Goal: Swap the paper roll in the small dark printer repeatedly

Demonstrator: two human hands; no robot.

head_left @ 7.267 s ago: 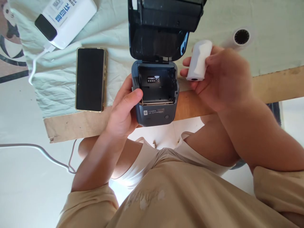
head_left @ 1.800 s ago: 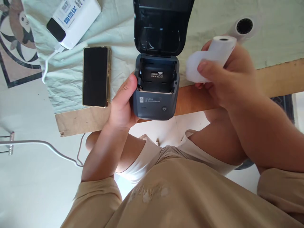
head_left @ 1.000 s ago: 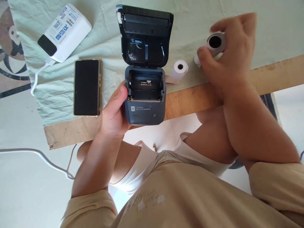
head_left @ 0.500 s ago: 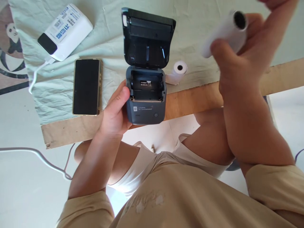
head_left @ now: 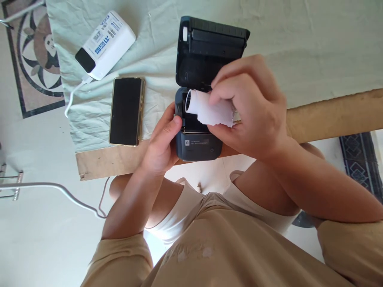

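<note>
A dark portable printer [head_left: 191, 149] is tilted at the table's front edge, its black lid [head_left: 209, 44] swung up and back. My left hand [head_left: 163, 139] wraps its left side, thumb on the rim. Thumb and fingers of my right hand [head_left: 254, 107] pinch a white paper roll [head_left: 206, 107] over the printer's open bay. The roll's hollow end points left, and a loose paper edge with a ragged border hangs toward the front. My right hand hides the roll's right end and part of the bay.
Left of the printer, a phone [head_left: 125, 111] lies face up on the green cloth [head_left: 299, 48]. Behind it is a white power bank [head_left: 115, 48] with a black end and a plugged-in white cable [head_left: 73, 95]. A wooden board edge [head_left: 335, 113] runs along the front.
My right hand has brought the paper roll from the upper right, down and left, to the printer's bay. The smaller roll beside the printer is now out of sight behind my right hand.
</note>
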